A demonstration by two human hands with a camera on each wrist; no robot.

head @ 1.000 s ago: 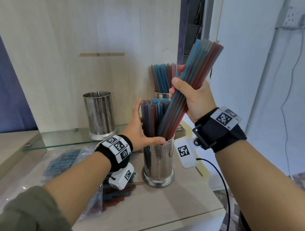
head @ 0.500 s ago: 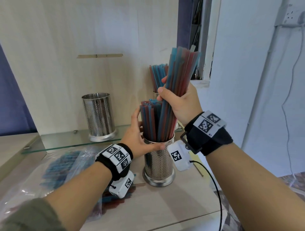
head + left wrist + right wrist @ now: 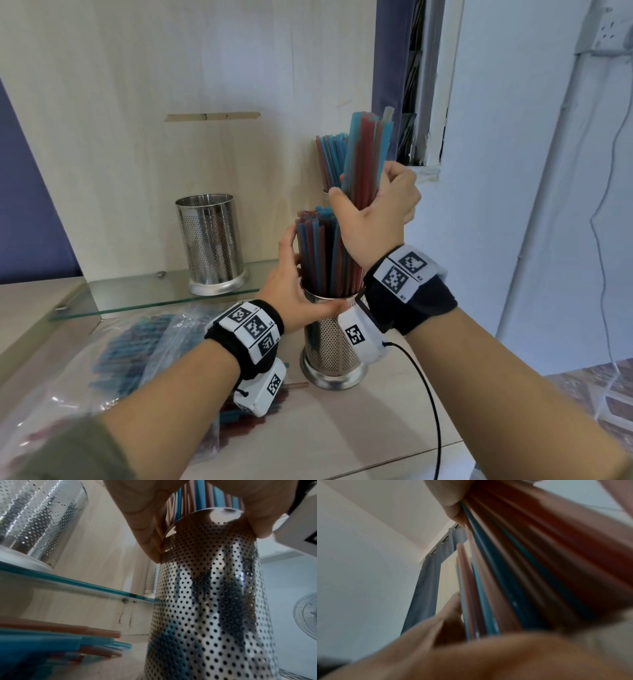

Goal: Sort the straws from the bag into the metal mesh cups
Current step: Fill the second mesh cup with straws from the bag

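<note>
Blue and red straws [image 3: 364, 161] are gripped upright in the right hand [image 3: 375, 212], over a perforated steel cup [image 3: 330, 346]. Left hand [image 3: 291, 284] cups its rim, fingers straight. Left of that hand: a bag [image 3: 113, 370] and an empty cup [image 3: 212, 243].

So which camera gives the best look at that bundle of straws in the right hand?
The head view: the whole bundle of straws shows, gripped by the right hand. The right wrist view shows only a blurred close-up of it. The left wrist view does not clearly show it.

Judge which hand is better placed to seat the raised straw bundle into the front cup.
Right. The right hand already grips the bundle upright, its lower ends inside the front cup. The left hand is occupied steadying the cup's rim.
</note>
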